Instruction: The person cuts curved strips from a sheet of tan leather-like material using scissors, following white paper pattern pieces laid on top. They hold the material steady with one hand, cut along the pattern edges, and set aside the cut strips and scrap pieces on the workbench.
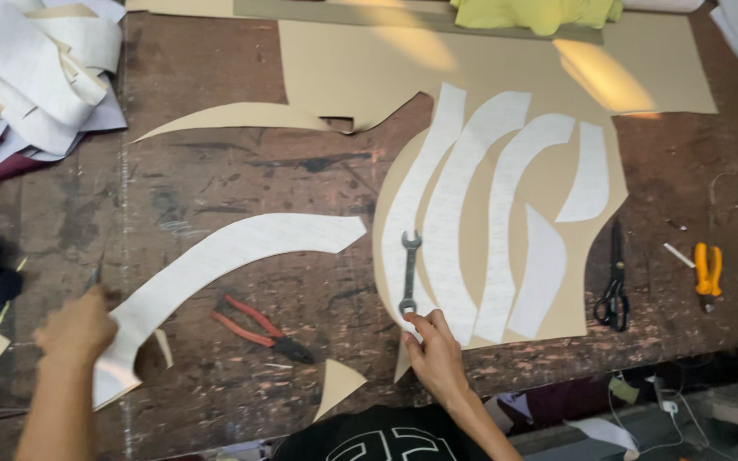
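Scarred brown wood forms the counter (241, 179). Near its front edge, the right hand (437, 354) is pressed open on the tan card sheet (595, 230), fingertips touching the lower end of a steel wrench (408, 271) laid on white pattern strips (471, 230). At the front left, the left hand (77, 329) is closed around a thin blade (94, 275), beside a long curved white pattern piece (215, 260). Red-handled pliers (260, 326) lie between the hands. Black scissors (614, 282) and orange cutters (707, 273) rest toward the right edge.

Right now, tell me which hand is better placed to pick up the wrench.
Right. The right hand already rests at the wrench's lower end, while the left hand grips a pointed tool far across the table.
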